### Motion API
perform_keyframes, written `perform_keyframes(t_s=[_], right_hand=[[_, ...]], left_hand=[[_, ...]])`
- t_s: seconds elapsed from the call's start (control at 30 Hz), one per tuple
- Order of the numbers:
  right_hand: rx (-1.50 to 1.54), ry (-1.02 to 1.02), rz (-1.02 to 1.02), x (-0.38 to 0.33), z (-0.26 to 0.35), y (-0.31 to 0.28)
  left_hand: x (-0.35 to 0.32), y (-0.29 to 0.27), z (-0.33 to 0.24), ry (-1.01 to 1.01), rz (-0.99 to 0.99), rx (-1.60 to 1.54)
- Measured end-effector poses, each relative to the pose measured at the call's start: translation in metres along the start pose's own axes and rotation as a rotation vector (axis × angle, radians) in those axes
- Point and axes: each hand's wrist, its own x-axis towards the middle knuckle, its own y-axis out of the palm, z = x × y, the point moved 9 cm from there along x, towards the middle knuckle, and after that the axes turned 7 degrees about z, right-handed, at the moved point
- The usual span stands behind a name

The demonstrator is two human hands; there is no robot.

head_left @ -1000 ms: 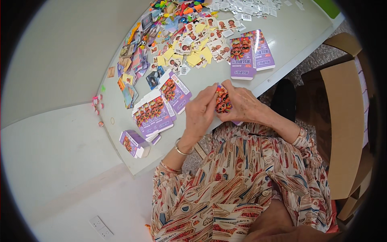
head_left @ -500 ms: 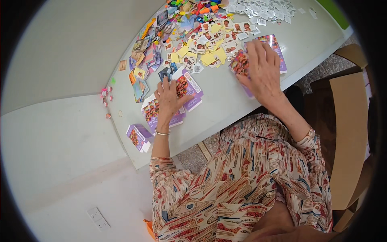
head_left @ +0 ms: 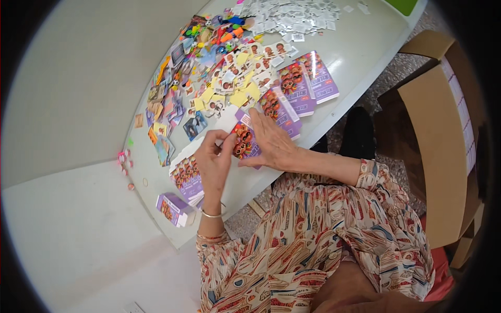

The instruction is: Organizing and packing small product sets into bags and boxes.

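Observation:
Between both hands is a flattened purple carton (head_left: 244, 142) with a colourful cartoon picture. My left hand (head_left: 213, 156) pinches its left edge between thumb and fingers. Across its right side lies my right hand (head_left: 274, 141), gripping it with the thumb below and the fingers along the top. More flat purple cartons fan out to the right: a near one (head_left: 272, 107), a middle one (head_left: 296, 86) and a far one (head_left: 324, 83). Beside my left wrist rests a stack of flat cartons (head_left: 187, 177). An opened-out purple box (head_left: 172, 209) lies at the table's left end.
Yellow-backed stickers (head_left: 229, 78), small colourful toys (head_left: 229, 34), picture cards (head_left: 167, 104) and silvery packets (head_left: 292, 15) cover the far side of the white table (head_left: 360, 47). A large brown cardboard box (head_left: 433, 151) stands at the right, below the table edge.
My right hand has moved left from the right-hand cartons to the carton by my left hand. My left hand has gone from lying spread over cartons to pinching one. The view has shifted.

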Motion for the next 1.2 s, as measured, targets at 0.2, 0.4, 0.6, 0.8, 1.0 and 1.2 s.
perform_keyframes(t_s=[0.2, 0.4, 0.6, 0.8, 1.0, 1.2], right_hand=[[0.183, 0.149, 0.095, 0.002, -0.014, 0.002], [0.269, 0.096, 0.004, 0.008, -0.017, -0.025], [0.392, 0.155, 0.165, 0.008, -0.018, -0.017], [0.595, 0.091, 0.244, 0.006, -0.016, -0.014], [0.614, 0.092, 0.405, -0.007, -0.026, 0.004], [0.474, 0.129, 0.583, -0.013, -0.019, -0.001]], left_hand=[[-0.006, 0.009, -0.017, 0.076, -0.035, 0.057], [-0.017, 0.012, -0.01, 0.111, -0.005, -0.374], [-0.023, 0.019, -0.001, 0.133, 0.019, -0.445], [-0.019, 0.018, 0.013, 0.117, 0.077, -0.36], [-0.021, 0.031, 0.046, -0.225, 0.365, -0.458], [-0.022, 0.04, 0.014, -0.189, 0.663, -0.214]])
